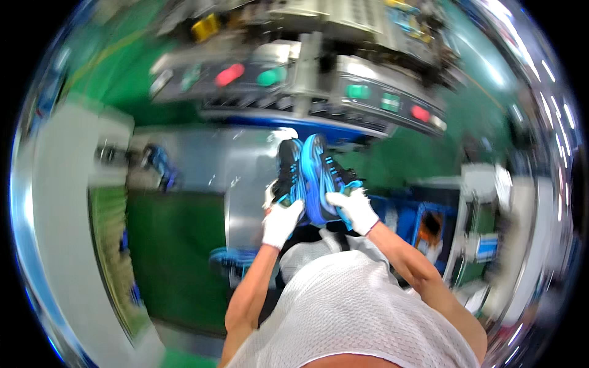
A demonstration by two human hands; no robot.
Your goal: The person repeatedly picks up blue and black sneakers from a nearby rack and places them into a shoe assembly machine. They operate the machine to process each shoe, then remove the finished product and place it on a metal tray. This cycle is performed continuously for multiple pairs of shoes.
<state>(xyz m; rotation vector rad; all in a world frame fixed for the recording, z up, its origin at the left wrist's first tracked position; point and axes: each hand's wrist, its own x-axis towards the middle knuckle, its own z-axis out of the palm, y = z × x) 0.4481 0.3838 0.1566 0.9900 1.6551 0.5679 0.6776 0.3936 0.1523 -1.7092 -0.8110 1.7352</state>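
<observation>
Both my hands wear white gloves and hold shoes up in front of my chest. My left hand (281,222) grips the heel end of a black shoe with blue trim (286,168). My right hand (353,210) grips the heel end of a bright blue shoe with black stripes (318,175). The two shoes stand side by side, toes pointing away from me, touching each other. The picture is blurred by motion.
A grey machine panel (294,83) with red and green buttons runs across the top. Below it lies a metal work surface (239,178). Another blue shoe (161,164) lies at the left and one more (233,257) low near my left forearm. Blue bins (423,224) stand at the right.
</observation>
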